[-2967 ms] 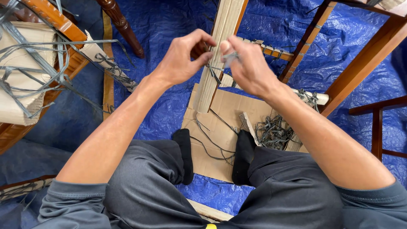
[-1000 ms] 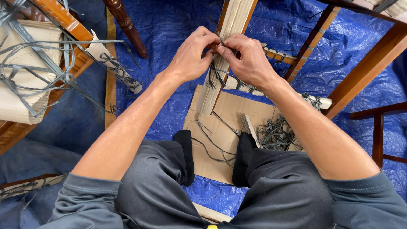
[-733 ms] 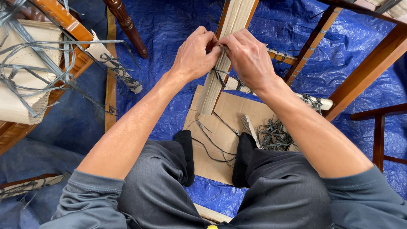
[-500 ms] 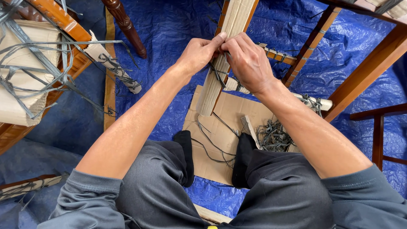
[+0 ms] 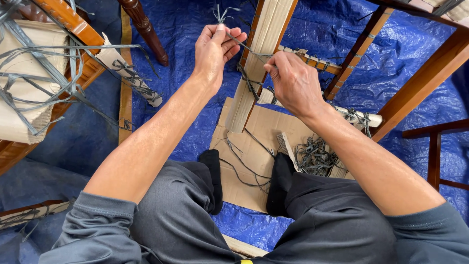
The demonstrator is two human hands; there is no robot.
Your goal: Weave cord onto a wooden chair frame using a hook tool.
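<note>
- A blue tarp (image 5: 195, 29) covers the floor of a work area, with a flattened sheet of cardboard (image 5: 254, 132) laid on it between the seated person's black-socked feet
- At far left, a padded seat (image 5: 22, 88) in a wooden frame lies tilted, loose grey strips splayed over it; a dark turned leg (image 5: 144, 27) stands just beside it
- The left hand (image 5: 215, 49) is raised and closed, thumb and fingers pinching the end of a thin grey strap (image 5: 244, 47), whose frayed tip sticks up above the knuckles
- The strap runs taut from that pinch down and to the right, past a pale board wrapped in cardboard (image 5: 259, 54), to where it is wound around the wood
- The strap looks light, narrow and flexible but tough under tension; it is likely slick, so a firm pinch close to the wrapped point should hold it best
- The right hand (image 5: 293, 83) is curled shut just right of the board, fingertips pressing on the strap's lower end near the wrapping; the exact hold is hidden by the fingers
- Lower right, a tangle of cut strap pieces (image 5: 315, 156) lies on the cardboard by the right foot
- At right, brown wooden frame rails (image 5: 425, 68) slant across the tarp
</note>
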